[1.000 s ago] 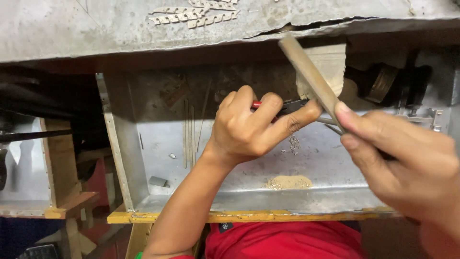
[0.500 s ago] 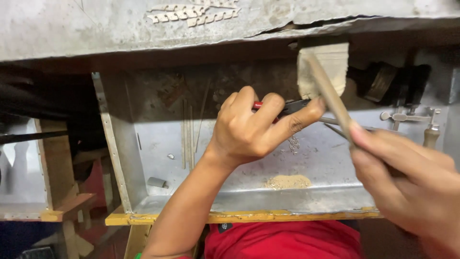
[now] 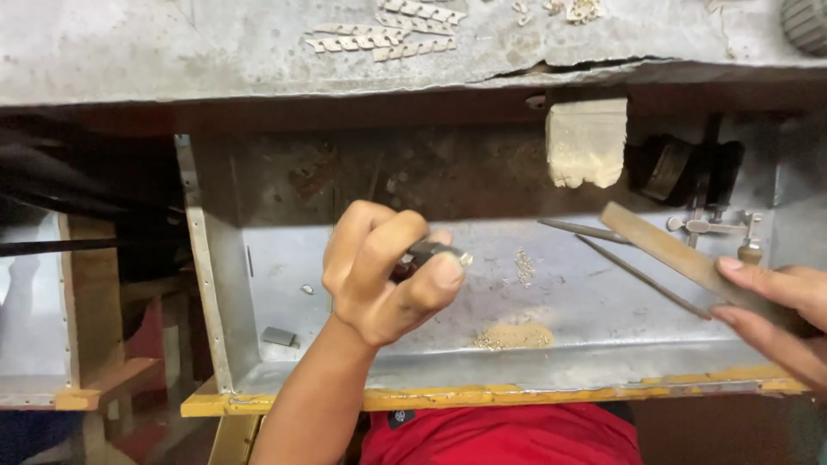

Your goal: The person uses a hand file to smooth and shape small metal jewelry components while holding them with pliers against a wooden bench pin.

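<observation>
A small dark tool point(image 3: 428, 253) is gripped in the clenched left hand point(image 3: 388, 271) above the tray point(image 3: 345, 366), its metal tip pointed right. A flat file point(image 3: 668, 251) is pinched by the right hand point(image 3: 775, 319), long axis running up-left. Filings point(image 3: 514, 336) lie on the tray floor. Beyond, chain links point(image 3: 383, 39) rest on the surface point(image 3: 172, 52).

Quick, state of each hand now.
Left hand: closed, gripping a small dark-handled tool.
Right hand: closed, fingers pinching a flat file.
</observation>
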